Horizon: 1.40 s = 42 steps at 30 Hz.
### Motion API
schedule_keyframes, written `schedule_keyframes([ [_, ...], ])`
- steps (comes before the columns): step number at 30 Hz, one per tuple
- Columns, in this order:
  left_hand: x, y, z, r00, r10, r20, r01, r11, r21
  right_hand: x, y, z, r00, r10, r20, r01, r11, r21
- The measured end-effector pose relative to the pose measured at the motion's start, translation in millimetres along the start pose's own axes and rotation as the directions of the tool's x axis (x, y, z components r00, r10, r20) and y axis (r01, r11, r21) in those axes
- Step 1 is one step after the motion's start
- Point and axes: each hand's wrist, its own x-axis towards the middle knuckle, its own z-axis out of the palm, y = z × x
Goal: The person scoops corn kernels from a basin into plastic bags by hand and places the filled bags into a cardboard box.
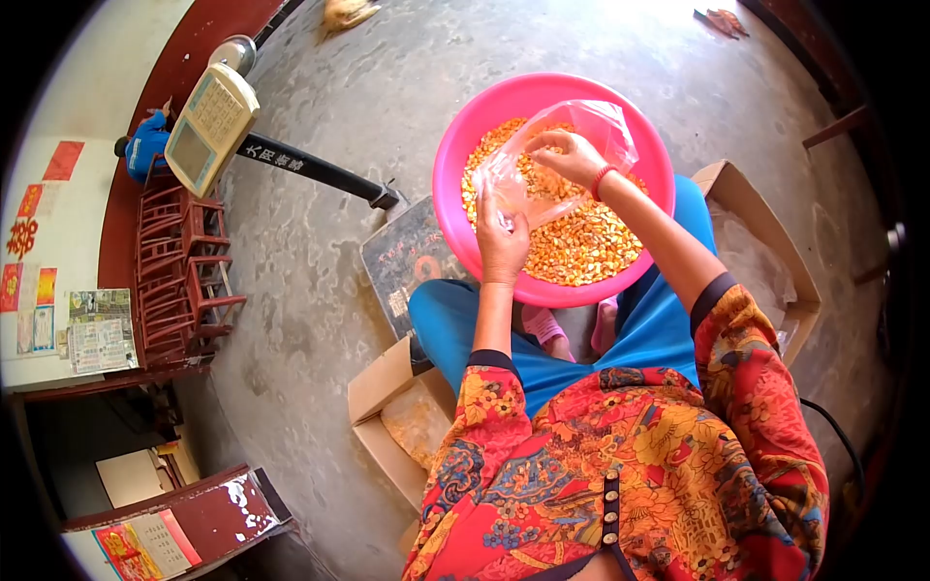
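Observation:
A clear plastic bag (605, 124) is spread over dried corn kernels (591, 242) in a large pink basin (457, 145). My left hand (502, 247) is closed on the bag's near left edge, fingers pinching the film. At the bag's mouth is my right hand (570, 158), wearing a red bracelet, its fingers loosely bent and apart with a gap by the thumb; some fingertips are hard to make out against the film. The bag looks wide and slack, and corn shows through it.
The basin rests at a platform scale (387, 254) with a display (208, 131) on a black post. Cardboard boxes stand at left (383, 382) and right (804, 310), the left holding a bag of corn (417, 423). Stacked red chairs (184, 271) and a person in blue (147, 145) are farther left.

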Motion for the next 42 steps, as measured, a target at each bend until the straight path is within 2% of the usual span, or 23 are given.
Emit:
schedule_keyframes([
  [2,-3,-1,1,1.000,-0.006,-0.018,0.005,0.998,-0.056,-9,-9,0,0.996,-0.090,-0.010,0.082,0.937,-0.338],
  [3,-7,-1,2,1.000,-0.016,-0.019,0.015,0.997,-0.076,-20,3,3,0.981,-0.129,0.146,0.159,0.964,-0.213],
  [5,-2,-2,2,1.000,-0.030,-0.008,0.029,0.997,-0.072,-40,-5,14,0.869,-0.209,0.448,0.366,0.881,-0.299],
  [8,1,7,-2,0.992,-0.113,0.058,0.120,0.985,-0.126,-61,7,32,0.871,-0.263,0.416,0.389,0.885,-0.256],
  [9,-1,8,-4,0.987,-0.141,0.083,0.151,0.979,-0.138,-61,12,36,0.851,-0.147,0.505,0.387,0.824,-0.413],
  [11,2,8,-7,0.992,-0.117,0.053,0.123,0.985,-0.119,-65,20,46,0.857,-0.128,0.500,0.440,0.687,-0.578],
  [12,2,9,-7,0.992,-0.118,0.052,0.124,0.985,-0.119,-66,52,54,0.836,-0.274,0.476,0.516,0.688,-0.510],
  [13,1,9,-6,0.996,-0.081,0.029,0.084,0.990,-0.115,-71,58,55,0.837,-0.271,0.476,0.514,0.688,-0.512],
  [15,1,7,-4,0.999,-0.039,0.007,0.040,0.994,-0.106,-80,64,59,0.740,-0.417,0.528,0.669,0.371,-0.645],
  [17,-1,3,-3,0.993,-0.117,0.031,0.120,0.984,-0.130,-83,63,59,0.758,-0.321,0.567,0.652,0.366,-0.664],
  [19,-2,2,-5,0.989,-0.144,0.041,0.149,0.979,-0.140,-85,57,58,0.765,-0.150,0.627,0.599,0.524,-0.606],
  [21,-1,1,-2,0.989,-0.142,0.041,0.147,0.978,-0.151,-85,46,53,0.771,-0.034,0.636,0.549,0.542,-0.636],
  [22,0,-1,-1,0.999,-0.049,-0.011,0.047,0.994,-0.099,-84,42,52,0.764,0.080,0.640,0.499,0.556,-0.665],
  [24,0,-2,-2,0.997,0.047,-0.060,-0.050,0.998,-0.039,-79,45,53,0.766,0.136,0.628,0.465,0.557,-0.688],
  [26,-1,1,-3,0.999,-0.037,-0.017,0.036,0.997,-0.070,-71,56,52,0.766,0.193,0.614,0.430,0.556,-0.711],
  [28,1,2,-3,0.999,0.011,-0.041,-0.012,1.000,-0.019,-66,62,49,0.847,-0.010,0.532,0.298,0.837,-0.458],
  [29,1,2,-3,0.996,0.059,-0.062,-0.057,0.998,0.033,-66,65,47,0.846,-0.008,0.532,0.297,0.837,-0.459],
  [30,1,4,-3,0.997,0.057,-0.061,-0.055,0.998,0.032,-69,42,42,0.845,0.202,0.495,-0.036,0.945,-0.324],
  [31,2,8,-5,0.999,0.029,-0.043,-0.030,0.999,-0.025,-72,24,36,0.772,0.404,0.491,-0.374,0.913,-0.162],
  [32,2,10,-4,1.000,0.003,-0.026,-0.006,0.997,-0.083,-70,19,28,0.715,0.414,0.563,-0.474,0.879,-0.044],
  [35,2,2,0,0.997,0.051,-0.064,-0.051,0.999,-0.004,-62,-15,15,0.823,0.311,0.475,-0.476,0.834,0.280],
  [39,0,-2,0,0.999,-0.040,0.001,0.040,0.996,-0.081,-32,-44,10,0.978,0.184,0.104,-0.211,0.854,0.476],
  [42,0,-3,1,0.999,-0.004,-0.033,0.003,1.000,-0.019,-3,-23,9,0.993,0.100,-0.057,-0.068,0.910,0.409],
])
